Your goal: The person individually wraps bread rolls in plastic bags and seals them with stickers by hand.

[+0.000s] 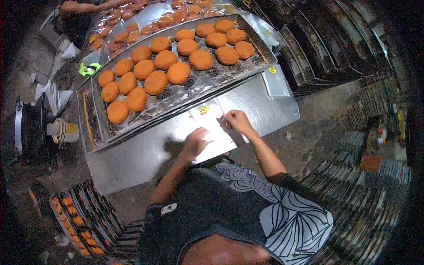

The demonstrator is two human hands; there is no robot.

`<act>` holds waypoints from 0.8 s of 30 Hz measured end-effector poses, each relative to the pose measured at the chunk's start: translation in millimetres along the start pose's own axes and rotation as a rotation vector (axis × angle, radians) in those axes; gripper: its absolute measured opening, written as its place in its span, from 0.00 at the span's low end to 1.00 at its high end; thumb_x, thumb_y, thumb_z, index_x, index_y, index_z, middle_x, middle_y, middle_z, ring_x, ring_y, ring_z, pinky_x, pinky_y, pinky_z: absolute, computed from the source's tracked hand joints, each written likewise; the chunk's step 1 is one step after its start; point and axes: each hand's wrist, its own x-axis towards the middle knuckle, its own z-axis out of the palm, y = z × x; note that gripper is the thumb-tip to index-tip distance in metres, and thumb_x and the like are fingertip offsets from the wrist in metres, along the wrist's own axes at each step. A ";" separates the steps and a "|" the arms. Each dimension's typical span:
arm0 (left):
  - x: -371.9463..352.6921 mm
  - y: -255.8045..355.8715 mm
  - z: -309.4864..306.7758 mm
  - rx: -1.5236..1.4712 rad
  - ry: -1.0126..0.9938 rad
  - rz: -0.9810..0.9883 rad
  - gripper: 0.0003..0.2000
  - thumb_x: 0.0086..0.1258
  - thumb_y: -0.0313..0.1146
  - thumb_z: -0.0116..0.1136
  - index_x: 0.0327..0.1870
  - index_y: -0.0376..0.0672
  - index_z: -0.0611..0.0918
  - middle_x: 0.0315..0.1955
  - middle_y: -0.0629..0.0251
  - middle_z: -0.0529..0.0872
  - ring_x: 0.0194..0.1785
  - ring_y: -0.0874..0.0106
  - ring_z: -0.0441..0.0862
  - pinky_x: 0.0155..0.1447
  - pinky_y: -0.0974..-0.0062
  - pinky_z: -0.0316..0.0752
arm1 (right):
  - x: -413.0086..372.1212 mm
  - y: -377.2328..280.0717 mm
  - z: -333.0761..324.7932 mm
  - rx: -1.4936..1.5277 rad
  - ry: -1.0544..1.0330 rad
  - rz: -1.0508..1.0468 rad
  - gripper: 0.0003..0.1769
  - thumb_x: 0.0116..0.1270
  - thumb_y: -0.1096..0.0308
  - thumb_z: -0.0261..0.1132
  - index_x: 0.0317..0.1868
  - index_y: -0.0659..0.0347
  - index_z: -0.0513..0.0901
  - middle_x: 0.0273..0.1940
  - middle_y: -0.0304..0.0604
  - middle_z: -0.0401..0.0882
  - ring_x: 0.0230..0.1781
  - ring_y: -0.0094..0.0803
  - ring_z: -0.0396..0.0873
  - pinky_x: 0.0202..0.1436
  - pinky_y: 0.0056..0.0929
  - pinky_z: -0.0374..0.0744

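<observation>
Buns (165, 60) loose on the tray (207, 81), bagged buns (167, 20) beyond it.
Looks partway to me: the tray's lot is unbagged. Before the tray, a labelled bag (203, 110) lies near the curled left hand (194, 143) and bunched right hand (237, 121); can't tell what they pinch.

Smooth, glossy metal is seen on the table (128, 165) below the fingers (232, 117); beyond them, scuffed metal is shown by the tray (201, 86), rough surfaces by buns (156, 82), shiny clear plastic by bags (154, 22).
</observation>
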 end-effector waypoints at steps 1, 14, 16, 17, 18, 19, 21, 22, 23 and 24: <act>-6.0 -55.7 57.1 0.153 0.216 0.117 0.10 0.45 0.26 0.61 0.28 0.35 0.76 0.26 0.60 0.76 0.29 0.63 0.75 0.36 0.69 0.70 | -12.9 4.4 -1.7 0.057 -0.045 -0.044 0.16 0.60 0.58 0.56 0.24 0.63 0.77 0.16 0.37 0.74 0.14 0.21 0.70 0.17 0.21 0.68; 45.3 35.9 55.6 -0.102 0.164 -0.314 0.09 0.59 0.32 0.55 0.35 0.34 0.78 0.28 0.64 0.80 0.31 0.78 0.75 0.36 0.79 0.71 | -43.1 1.9 -36.9 -0.010 -0.342 -0.205 0.14 0.58 0.62 0.59 0.33 0.67 0.72 0.21 0.46 0.74 0.20 0.29 0.71 0.27 0.28 0.70; 37.0 33.2 57.2 -0.382 0.142 -0.507 0.10 0.55 0.35 0.61 0.29 0.36 0.79 0.23 0.66 0.80 0.28 0.78 0.75 0.34 0.79 0.71 | -58.8 9.9 -36.9 -0.232 -0.200 -0.299 0.14 0.61 0.62 0.55 0.28 0.67 0.67 0.18 0.46 0.73 0.17 0.38 0.73 0.23 0.30 0.70; 36.0 37.9 59.5 -0.328 0.089 -0.678 0.10 0.50 0.36 0.64 0.26 0.39 0.80 0.21 0.66 0.80 0.25 0.78 0.75 0.32 0.80 0.70 | -65.4 16.6 -28.1 -0.239 -0.198 -0.308 0.14 0.61 0.62 0.55 0.28 0.67 0.67 0.18 0.46 0.73 0.17 0.38 0.73 0.23 0.30 0.70; 42.2 47.8 54.0 -0.301 0.067 -0.550 0.09 0.51 0.35 0.64 0.27 0.40 0.80 0.21 0.65 0.80 0.25 0.78 0.75 0.32 0.80 0.70 | -67.8 11.6 -25.3 -0.185 -0.093 -0.284 0.12 0.61 0.63 0.54 0.32 0.66 0.67 0.17 0.46 0.72 0.16 0.37 0.73 0.21 0.30 0.70; 43.7 53.3 46.8 -0.266 0.043 -0.428 0.08 0.51 0.34 0.63 0.27 0.40 0.80 0.22 0.65 0.80 0.26 0.77 0.75 0.32 0.81 0.70 | -67.0 4.9 -19.8 -0.121 0.011 -0.260 0.11 0.62 0.65 0.54 0.36 0.65 0.68 0.17 0.47 0.72 0.15 0.37 0.73 0.19 0.30 0.70; 49.7 58.1 37.4 -0.265 0.424 -0.280 0.03 0.54 0.26 0.58 0.29 0.40 0.80 0.25 0.66 0.78 0.28 0.77 0.73 0.32 0.80 0.68 | -47.7 -4.6 -19.9 -0.021 -0.105 -0.097 0.13 0.65 0.64 0.49 0.46 0.62 0.67 0.16 0.44 0.72 0.13 0.33 0.73 0.18 0.28 0.71; 56.0 81.6 24.3 -0.272 0.429 -0.266 0.03 0.54 0.25 0.57 0.29 0.40 0.80 0.24 0.66 0.76 0.27 0.75 0.72 0.31 0.80 0.67 | -26.7 -3.9 -20.8 0.733 -0.361 0.272 0.15 0.66 0.62 0.46 0.48 0.60 0.67 0.17 0.41 0.73 0.12 0.31 0.73 0.17 0.26 0.71; 60.6 99.5 14.2 -0.276 0.431 -0.252 0.03 0.55 0.24 0.56 0.30 0.40 0.80 0.22 0.66 0.75 0.26 0.74 0.71 0.31 0.80 0.67 | -5.6 -9.2 -21.5 1.492 -0.604 0.649 0.17 0.67 0.60 0.44 0.51 0.59 0.66 0.17 0.39 0.75 0.11 0.30 0.73 0.16 0.23 0.71; 58.5 105.5 13.8 0.059 0.397 -0.063 0.06 0.54 0.24 0.57 0.34 0.41 0.80 0.19 0.68 0.72 0.25 0.75 0.69 0.30 0.80 0.66 | 12.5 -33.3 -28.7 1.493 -0.712 0.267 0.20 0.66 0.56 0.44 0.53 0.58 0.65 0.25 0.42 0.76 0.20 0.30 0.76 0.23 0.24 0.74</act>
